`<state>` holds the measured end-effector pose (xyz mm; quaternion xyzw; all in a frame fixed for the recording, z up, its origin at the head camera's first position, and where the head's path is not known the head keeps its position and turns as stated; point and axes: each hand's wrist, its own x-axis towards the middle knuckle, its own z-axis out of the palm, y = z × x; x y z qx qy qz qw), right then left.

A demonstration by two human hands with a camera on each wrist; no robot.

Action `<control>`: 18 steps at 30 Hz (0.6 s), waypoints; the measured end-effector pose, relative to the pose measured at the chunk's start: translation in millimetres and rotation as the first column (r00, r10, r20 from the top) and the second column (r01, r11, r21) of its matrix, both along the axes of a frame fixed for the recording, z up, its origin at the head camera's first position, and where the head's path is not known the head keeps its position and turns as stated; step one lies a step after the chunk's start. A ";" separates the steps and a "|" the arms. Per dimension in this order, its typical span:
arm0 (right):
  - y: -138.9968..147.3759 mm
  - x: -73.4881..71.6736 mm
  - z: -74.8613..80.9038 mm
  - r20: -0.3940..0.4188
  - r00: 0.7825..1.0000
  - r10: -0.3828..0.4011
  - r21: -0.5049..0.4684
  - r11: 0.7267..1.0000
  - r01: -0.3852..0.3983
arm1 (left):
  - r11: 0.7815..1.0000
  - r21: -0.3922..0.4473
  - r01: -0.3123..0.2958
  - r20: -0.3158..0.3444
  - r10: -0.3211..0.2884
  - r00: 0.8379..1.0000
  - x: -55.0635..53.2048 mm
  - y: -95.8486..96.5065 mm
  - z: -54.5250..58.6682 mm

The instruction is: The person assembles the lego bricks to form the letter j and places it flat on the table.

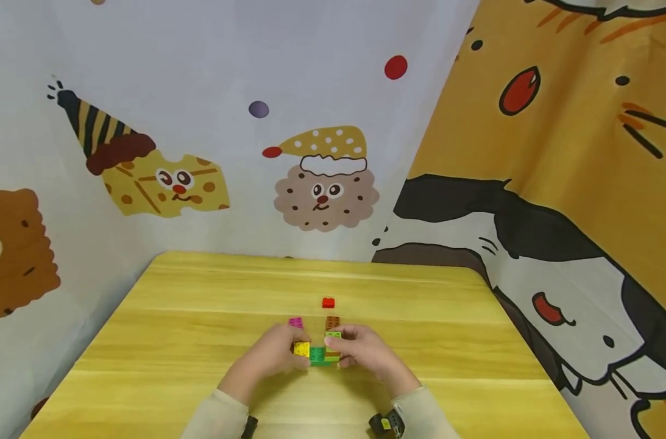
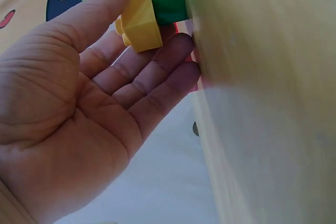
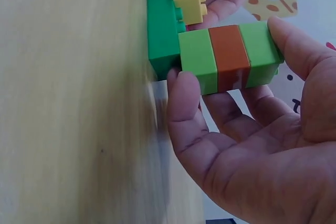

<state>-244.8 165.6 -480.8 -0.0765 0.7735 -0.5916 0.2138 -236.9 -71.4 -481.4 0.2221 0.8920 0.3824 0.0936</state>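
A long dark green toy brick (image 1: pixel 317 355) lies on the table in front of the person, its studs up. At its left end, the left hand (image 1: pixel 274 352) pinches a yellow brick (image 2: pixel 140 19) between thumb and fingers, and the yellow brick overlaps the green one. On the other side the right hand (image 1: pixel 370 352) grips a stack of light green, brown and light green bricks (image 3: pixel 231 59), thumb at one end and a fingertip near the other. That stack stands upright at the right end of the green brick, its lowest brick right against the studs.
Behind the hands lie a magenta brick (image 1: pixel 295 322), a brown brick (image 1: pixel 333 321) and, farther back, a red brick (image 1: pixel 328 302). The wood-grain table (image 1: pixel 201 299) ends at a wall covered with a cartoon-printed cloth (image 1: pixel 212 91).
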 end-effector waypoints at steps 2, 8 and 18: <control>1.3 -1.2 -1.9 0.004 1.000 0.000 -0.002 1.000 0.000 | 1.000 -0.004 -0.007 -0.003 0.007 1.000 -0.3 0.9 0.1; 3.1 -3.9 -6.5 0.000 1.000 0.007 -0.003 1.000 -0.007 | 0.999 -0.019 -0.036 -0.005 0.036 0.999 0.9 2.6 1.4; 1.4 -0.3 -2.4 0.022 1.000 0.003 -0.018 1.000 -0.002 | 0.998 -0.020 -0.060 -0.006 0.060 0.998 3.4 6.6 -0.1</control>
